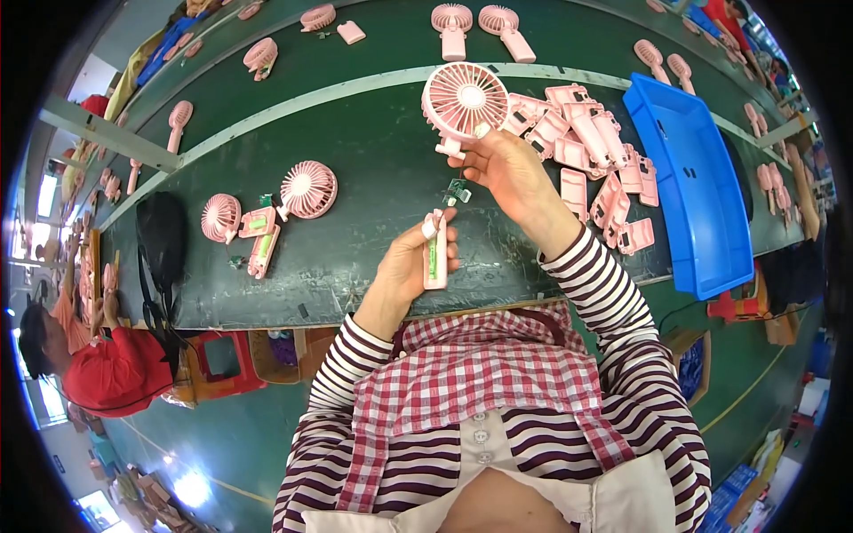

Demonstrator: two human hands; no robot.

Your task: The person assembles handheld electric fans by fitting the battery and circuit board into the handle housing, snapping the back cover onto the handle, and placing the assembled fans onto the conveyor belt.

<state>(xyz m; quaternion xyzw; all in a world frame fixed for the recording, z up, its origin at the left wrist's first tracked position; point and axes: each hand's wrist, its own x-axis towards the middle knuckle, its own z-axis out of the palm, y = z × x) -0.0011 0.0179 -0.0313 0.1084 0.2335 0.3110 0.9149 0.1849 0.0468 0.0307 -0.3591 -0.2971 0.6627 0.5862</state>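
My right hand (515,173) grips a pink round fan head (466,99) near its short neck, its grille facing up. Closed round a pink handle shell (437,275), my left hand (404,266) has its thumb near the shell's upper end. A green battery (433,258) shows inside that shell. Between the hands hangs a small green circuit board (458,191), apart from the shell; thin wires run up toward the fan head. To the left lie two pink fans (308,189) (220,218) with opened handles, green batteries and small boards.
Many loose pink handle shells (586,133) lie heaped right of my hands, beside a blue plastic tray (689,182). Whole pink fans (451,35) stand along a belt beyond a pale rail (355,89). A black bag (160,253) and a co-worker in red (115,373) are at left.
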